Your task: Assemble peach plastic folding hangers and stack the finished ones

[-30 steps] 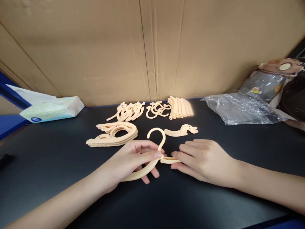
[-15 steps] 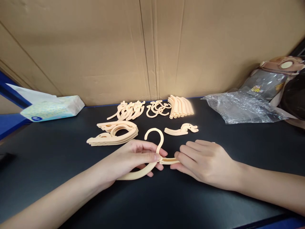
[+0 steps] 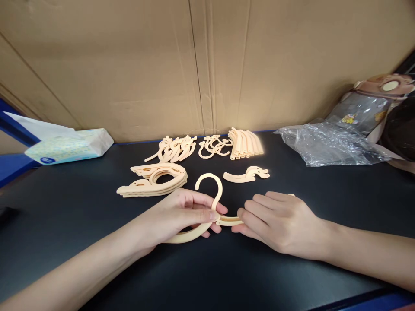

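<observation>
A cream plastic folding clothes hanger [image 3: 194, 233] is held just above the black table, its hook pointing up. My left hand [image 3: 181, 211] pinches it at the joint below the hook, thumb in front and fingers behind. One arm of the hanger curves down to the left, partly under that hand. My right hand [image 3: 275, 222] is wrapped round the other arm, which hides most of it; a small tip shows past the knuckles. Behind my hands lie a stack of folded hangers [image 3: 155, 185] on the left and a single curved hanger arm piece [image 3: 246, 174] on the right.
Along the back of the black table [image 3: 194, 280] lie a pile of curved pieces [image 3: 177, 149], loose hooks [image 3: 214, 147] and a row of hanger arms [image 3: 245, 144]. A tissue pack [image 3: 69, 147] sits left; a crumpled clear bag [image 3: 333, 144] and bottle [image 3: 359, 108] stand right. Cardboard [image 3: 129, 65] walls the back.
Almost nothing differs. The right hand with its hanger arm has dipped very slightly, while the left hand keeps its hold at the joint. The view has shifted a little.
</observation>
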{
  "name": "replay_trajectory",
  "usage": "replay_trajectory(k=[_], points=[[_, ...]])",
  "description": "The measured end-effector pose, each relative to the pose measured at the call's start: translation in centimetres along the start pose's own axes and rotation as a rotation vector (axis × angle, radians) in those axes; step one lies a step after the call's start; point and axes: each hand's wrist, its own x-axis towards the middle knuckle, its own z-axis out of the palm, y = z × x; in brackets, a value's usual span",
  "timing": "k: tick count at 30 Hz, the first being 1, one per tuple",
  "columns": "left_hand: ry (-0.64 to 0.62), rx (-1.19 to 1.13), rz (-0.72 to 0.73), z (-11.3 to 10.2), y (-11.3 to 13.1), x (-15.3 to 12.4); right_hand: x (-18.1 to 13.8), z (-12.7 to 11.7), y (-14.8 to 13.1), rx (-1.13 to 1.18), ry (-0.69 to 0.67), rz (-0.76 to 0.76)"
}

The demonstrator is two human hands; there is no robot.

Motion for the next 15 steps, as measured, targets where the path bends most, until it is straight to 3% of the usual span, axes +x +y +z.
replay_trajectory(k=[15], points=[[0.019, 0.008, 0.032, 0.38, -0.53, 0.15, -0.06, 0.01, 0.21, 0.013, -0.027, -0.065]])
